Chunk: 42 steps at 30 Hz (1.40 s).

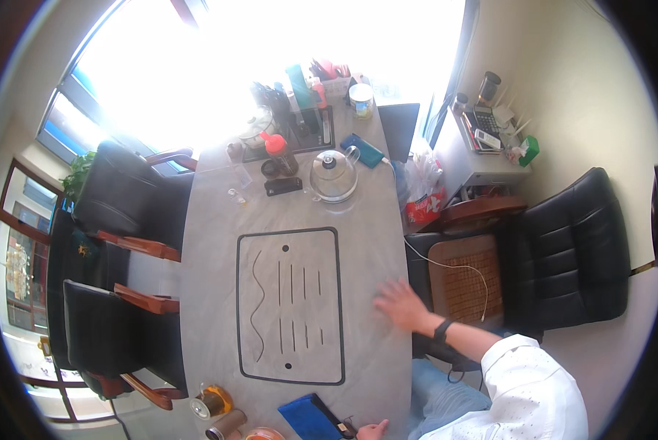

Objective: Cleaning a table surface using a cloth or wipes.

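Note:
My right hand [401, 306], slightly blurred, is spread with nothing in it at the right edge of the grey table [370, 242]. A dark band circles that wrist. Only part of my left hand [373, 431] shows at the bottom edge, thumb out; the rest is cut off, and I cannot tell whether it grips anything. Beside it lies a blue pouch [312, 417] with a black edge and a dark cord. Left of my right hand, a black-outlined panel [301, 308] with slots and a wavy line is set into the tabletop.
Farther up stand a glass kettle [334, 177], a plugged-in phone [363, 150], a black case [284, 187] and a red-capped bottle [280, 154]. A metal-lidded glass vessel [214, 401] and brown cylinder [227, 424] sit lower left. Black chairs [568, 253] flank the table; a white cable [450, 266] crosses one seat.

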Each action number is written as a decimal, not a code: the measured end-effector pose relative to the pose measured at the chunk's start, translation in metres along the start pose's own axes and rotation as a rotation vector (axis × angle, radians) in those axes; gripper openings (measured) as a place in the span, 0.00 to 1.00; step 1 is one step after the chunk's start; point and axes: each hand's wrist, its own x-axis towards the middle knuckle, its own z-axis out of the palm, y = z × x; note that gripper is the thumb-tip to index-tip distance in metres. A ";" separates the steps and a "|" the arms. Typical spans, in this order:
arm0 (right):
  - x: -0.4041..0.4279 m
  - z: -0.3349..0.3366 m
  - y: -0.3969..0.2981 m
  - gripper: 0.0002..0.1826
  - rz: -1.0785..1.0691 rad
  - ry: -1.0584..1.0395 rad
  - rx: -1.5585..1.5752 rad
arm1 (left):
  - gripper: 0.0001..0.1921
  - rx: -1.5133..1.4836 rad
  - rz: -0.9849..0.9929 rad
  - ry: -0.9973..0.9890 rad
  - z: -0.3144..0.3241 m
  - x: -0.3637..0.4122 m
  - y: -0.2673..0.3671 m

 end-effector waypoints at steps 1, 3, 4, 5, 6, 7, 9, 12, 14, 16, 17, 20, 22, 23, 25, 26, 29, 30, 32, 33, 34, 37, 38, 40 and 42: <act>0.023 -0.005 0.015 0.17 0.069 0.067 -0.011 | 0.27 0.004 0.001 -0.019 -0.003 0.002 -0.003; 0.063 -0.002 0.059 0.17 0.241 0.215 -0.108 | 0.27 0.037 -0.004 -0.034 -0.006 -0.001 -0.003; 0.084 -0.002 0.085 0.16 0.261 0.279 -0.140 | 0.27 0.061 -0.009 -0.047 -0.007 -0.001 0.005; 0.098 -0.001 0.104 0.16 0.286 0.334 -0.165 | 0.27 0.080 -0.028 -0.069 -0.013 -0.004 0.019; 0.115 -0.007 0.119 0.16 0.318 0.386 -0.194 | 0.26 0.031 -0.040 -0.122 -0.016 -0.005 0.021; 0.134 -0.013 0.133 0.16 0.349 0.438 -0.221 | 0.26 -0.017 -0.055 -0.172 -0.018 -0.006 0.021; 0.172 -0.020 0.152 0.17 0.346 0.448 -0.221 | 0.25 0.016 -0.029 -0.156 -0.016 -0.008 0.018; 0.214 -0.019 0.176 0.17 0.315 0.460 -0.229 | 0.25 -0.039 -0.085 -0.208 -0.007 -0.001 0.013; 0.229 -0.021 0.178 0.18 0.327 0.458 -0.203 | 0.24 -0.121 -0.158 -0.222 -0.013 -0.002 0.007; 0.236 -0.014 0.185 0.19 0.359 0.484 -0.166 | 0.24 -0.089 -0.157 -0.226 -0.020 -0.001 0.011; 0.236 -0.012 0.187 0.19 0.378 0.512 -0.135 | 0.24 -0.077 -0.155 -0.228 -0.023 -0.002 0.013; 0.232 -0.005 0.192 0.25 0.341 0.446 -0.202 | 0.24 -0.055 -0.150 -0.233 -0.031 0.001 0.018; 0.226 -0.005 0.192 0.26 0.307 0.425 -0.266 | 0.24 -0.040 -0.140 -0.236 -0.033 0.004 0.021; 0.219 -0.003 0.186 0.28 0.308 0.393 -0.216 | 0.24 -0.032 -0.133 -0.237 -0.033 0.003 0.021; 0.205 -0.001 0.166 0.29 0.312 0.362 -0.163 | 0.24 -0.022 -0.115 -0.233 -0.033 0.004 0.022; 0.195 0.000 0.153 0.29 0.295 0.348 -0.124 | 0.24 -0.017 -0.106 -0.235 -0.032 0.003 0.022; 0.157 0.002 0.120 0.28 0.241 0.319 -0.090 | 0.24 0.009 -0.059 -0.233 -0.026 0.003 0.019; 0.142 0.003 0.106 0.27 0.194 0.295 -0.086 | 0.24 0.019 -0.041 -0.231 -0.025 0.003 0.016; 0.107 0.002 0.077 0.28 0.153 0.239 -0.062 | 0.24 0.052 0.013 -0.224 -0.019 0.007 0.010; 0.089 0.001 0.060 0.28 0.109 0.183 -0.043 | 0.24 0.065 0.045 -0.223 -0.017 0.009 0.005; 0.071 0.003 0.041 0.29 0.090 0.153 0.009 | 0.24 0.056 0.065 -0.221 -0.015 0.011 0.000; 0.001 0.031 -0.016 0.30 -0.002 0.061 0.134 | 0.23 -0.130 0.024 -0.234 -0.005 0.011 -0.016; -0.023 0.032 -0.029 0.30 -0.038 0.000 0.167 | 0.24 -0.005 -0.048 -0.187 -0.008 0.003 0.010; -0.062 0.029 -0.065 0.30 -0.105 -0.062 0.211 | 0.25 0.098 -0.133 -0.117 -0.017 -0.010 0.029; -0.099 0.030 -0.086 0.29 -0.231 -0.115 0.287 | 0.25 0.110 -0.087 -0.089 -0.015 -0.007 0.030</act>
